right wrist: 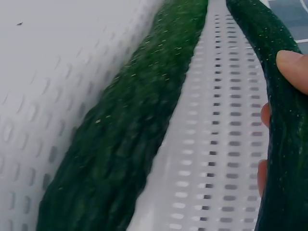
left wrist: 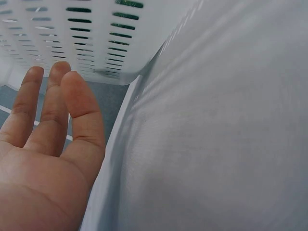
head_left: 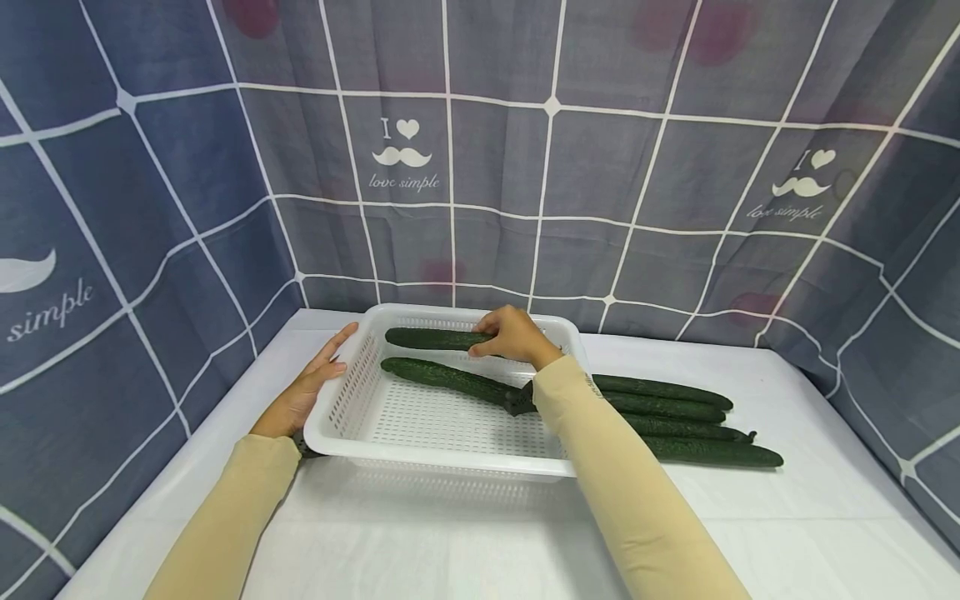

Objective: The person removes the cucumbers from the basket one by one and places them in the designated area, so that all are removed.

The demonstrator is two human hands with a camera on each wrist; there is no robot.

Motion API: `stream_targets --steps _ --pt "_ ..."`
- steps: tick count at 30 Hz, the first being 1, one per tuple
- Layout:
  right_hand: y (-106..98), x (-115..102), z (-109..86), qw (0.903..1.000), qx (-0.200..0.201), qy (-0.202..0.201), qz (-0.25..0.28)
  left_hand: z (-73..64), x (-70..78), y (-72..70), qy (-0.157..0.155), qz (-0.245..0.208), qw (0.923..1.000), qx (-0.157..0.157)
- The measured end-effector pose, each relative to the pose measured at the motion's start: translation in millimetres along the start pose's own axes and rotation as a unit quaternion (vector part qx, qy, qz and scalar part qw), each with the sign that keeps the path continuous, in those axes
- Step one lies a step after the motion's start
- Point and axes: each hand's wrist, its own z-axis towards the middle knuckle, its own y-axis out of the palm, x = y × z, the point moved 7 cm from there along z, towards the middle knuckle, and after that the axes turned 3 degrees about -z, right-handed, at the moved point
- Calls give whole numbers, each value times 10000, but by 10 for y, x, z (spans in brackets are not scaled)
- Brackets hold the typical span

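A white plastic basket (head_left: 442, 461) with slotted walls stands on the white table. My right hand (head_left: 517, 335) reaches into it and grips a dark green cucumber (head_left: 431, 338) near the far wall, thumb on one side and fingers round the other in the right wrist view. Nearer to me a second cucumber (head_left: 442, 376) lies slanted on the basket floor, its right end hidden by my right wrist. At the basket's left side is my left hand (head_left: 303, 396), fingers extended along the outer wall. In the left wrist view its palm and fingers (left wrist: 82, 103) hold nothing.
To the right of the basket, several cucumbers (head_left: 682, 429) lie side by side on the white tablecloth (head_left: 810, 517), partly behind my right forearm. A grey-blue checked curtain (head_left: 495, 167) hangs behind the table and along both sides.
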Motion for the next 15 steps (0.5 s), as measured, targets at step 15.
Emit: stream_targets --steps 15 --pt "-249 -227 -103 9992 344 -198 -47 -19 19 28 -25 11 10000 28"
